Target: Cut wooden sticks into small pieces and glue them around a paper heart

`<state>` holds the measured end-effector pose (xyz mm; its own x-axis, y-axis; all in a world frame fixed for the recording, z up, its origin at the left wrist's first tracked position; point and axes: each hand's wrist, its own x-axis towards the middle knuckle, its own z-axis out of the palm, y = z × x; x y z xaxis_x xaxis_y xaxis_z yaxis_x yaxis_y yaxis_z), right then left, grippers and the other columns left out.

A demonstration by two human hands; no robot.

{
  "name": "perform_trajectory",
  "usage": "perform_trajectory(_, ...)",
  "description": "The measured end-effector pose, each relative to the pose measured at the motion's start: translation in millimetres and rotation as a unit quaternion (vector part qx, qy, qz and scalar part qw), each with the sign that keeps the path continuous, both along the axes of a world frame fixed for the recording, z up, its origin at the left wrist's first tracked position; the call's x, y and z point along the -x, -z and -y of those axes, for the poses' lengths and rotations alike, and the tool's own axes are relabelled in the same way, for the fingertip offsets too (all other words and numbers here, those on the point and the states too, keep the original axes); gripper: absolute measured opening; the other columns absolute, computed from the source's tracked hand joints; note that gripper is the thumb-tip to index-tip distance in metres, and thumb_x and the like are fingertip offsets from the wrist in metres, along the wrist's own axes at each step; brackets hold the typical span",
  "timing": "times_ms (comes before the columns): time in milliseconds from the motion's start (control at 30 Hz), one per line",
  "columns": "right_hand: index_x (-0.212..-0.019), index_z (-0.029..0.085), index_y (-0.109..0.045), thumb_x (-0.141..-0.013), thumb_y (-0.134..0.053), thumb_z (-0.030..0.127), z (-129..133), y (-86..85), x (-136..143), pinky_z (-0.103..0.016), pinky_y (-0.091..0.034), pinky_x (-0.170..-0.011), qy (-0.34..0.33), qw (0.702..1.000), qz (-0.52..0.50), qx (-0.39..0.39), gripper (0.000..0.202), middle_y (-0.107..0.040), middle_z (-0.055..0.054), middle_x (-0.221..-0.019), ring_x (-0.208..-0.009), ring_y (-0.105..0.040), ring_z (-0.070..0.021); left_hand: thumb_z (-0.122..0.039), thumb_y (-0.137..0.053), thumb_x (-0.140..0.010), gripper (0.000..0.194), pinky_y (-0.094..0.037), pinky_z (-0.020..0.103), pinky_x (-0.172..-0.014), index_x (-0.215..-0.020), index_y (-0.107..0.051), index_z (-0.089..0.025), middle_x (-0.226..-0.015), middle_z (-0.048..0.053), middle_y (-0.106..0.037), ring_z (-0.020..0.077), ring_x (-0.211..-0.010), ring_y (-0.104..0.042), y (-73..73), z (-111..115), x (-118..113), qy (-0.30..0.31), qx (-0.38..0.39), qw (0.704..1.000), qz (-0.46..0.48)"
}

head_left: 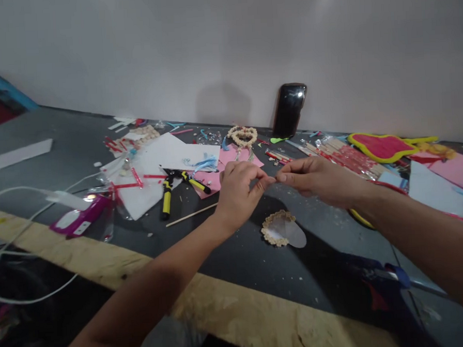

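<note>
My left hand [240, 191] and my right hand [317, 179] meet above the dark table, thumbs and fingers pinched with the tips almost touching. Whatever sits between the fingertips is too small to make out. A thin wooden stick [191, 215] runs out to the left from behind my left hand; whether it is held or lies on the table I cannot tell. Below my hands lies a small ring of beige crumbly bits [271, 238], with a translucent oval piece [297, 236] partly across it.
Yellow-black pliers [166, 197] lie left on white and pink paper. A blue glue gun [392, 279] is near my right forearm. Further back are a beaded piece [243, 136], a leaning phone [289, 110] and a pink-yellow shape [381, 147]. A purple device [80, 217] and white cables are left.
</note>
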<state>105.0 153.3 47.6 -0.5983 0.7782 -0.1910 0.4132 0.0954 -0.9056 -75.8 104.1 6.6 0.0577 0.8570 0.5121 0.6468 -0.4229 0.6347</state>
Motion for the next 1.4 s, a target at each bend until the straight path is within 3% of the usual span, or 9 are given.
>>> perform_trajectory(100, -0.077, 0.021, -0.065, -0.077, -0.057, 0.047, -6, 4.7, -18, -0.024, -0.031, -0.050, -0.056, 0.989, 0.110, -0.084, 0.027, -0.053, 0.003, -0.063, -0.054, -0.041, -0.0086, -0.037, -0.056, -0.085, 0.018, -0.029, 0.037, -0.086, -0.075, -0.062, -0.023, -0.088, 0.003, -0.065, 0.0236, -0.095, -0.047, 11.0, 2, -13, 0.045, 0.031, 0.998, -0.038)
perform_trajectory(200, -0.079, 0.021, -0.065, -0.081, -0.051, 0.041, -9, 16.2, -29, -0.023, -0.034, -0.054, -0.132, 0.964, 0.184, -0.137, 0.025, -0.058, 0.002, -0.066, -0.060, -0.047, -0.0109, -0.030, -0.056, -0.085, 0.012, -0.026, 0.039, -0.085, -0.079, -0.064, -0.023, -0.093, 0.002, -0.066, 0.0234, -0.098, -0.047, 19.5, 5, -19, 0.098, 0.054, 0.988, -0.109)
perform_trajectory(400, -0.082, 0.021, -0.064, -0.081, -0.046, 0.026, -10, 37.6, -32, -0.025, -0.038, -0.060, -0.229, 0.922, 0.244, -0.194, 0.019, -0.065, -0.002, -0.080, -0.068, -0.056, -0.0141, -0.021, -0.050, -0.086, 0.015, -0.024, 0.042, -0.086, -0.087, -0.064, -0.023, -0.096, 0.002, -0.067, 0.0233, -0.098, -0.047, 28.1, 10, -13, 0.160, 0.108, 0.961, -0.200)
perform_trajectory(667, -0.078, 0.022, -0.062, -0.080, -0.045, 0.024, -15, 39.5, -26, -0.025, -0.036, -0.056, -0.248, 0.911, 0.267, -0.191, 0.017, -0.066, -0.003, -0.078, -0.065, -0.056, -0.0144, -0.017, -0.044, -0.087, 0.022, -0.025, 0.041, -0.090, -0.097, -0.063, -0.023, -0.101, 0.004, -0.067, 0.0230, -0.103, -0.049, 32.8, 13, -11, 0.202, 0.129, 0.950, -0.199)
perform_trajectory(1100, -0.075, 0.021, -0.059, -0.079, -0.045, 0.023, -17, 40.9, -22, -0.024, -0.032, -0.052, -0.256, 0.903, 0.291, -0.186, 0.015, -0.062, -0.001, -0.069, -0.056, -0.050, -0.0110, -0.026, -0.050, -0.086, 0.015, -0.026, 0.041, -0.088, -0.087, -0.066, -0.023, -0.091, 0.002, -0.069, 0.0233, -0.097, -0.051, 39.0, 11, -13, 0.152, 0.124, 0.967, -0.164)
perform_trajectory(1400, -0.071, 0.020, -0.059, -0.077, -0.045, 0.021, -18, 43.1, -19, -0.023, -0.031, -0.052, -0.250, 0.906, 0.296, -0.173, 0.016, -0.061, -0.001, -0.065, -0.054, -0.048, -0.0101, -0.024, -0.049, -0.088, 0.019, -0.024, 0.042, -0.090, -0.092, -0.068, -0.025, -0.096, 0.001, -0.068, 0.0212, -0.102, -0.049, 37.9, 13, -11, 0.192, 0.076, 0.956, -0.207)
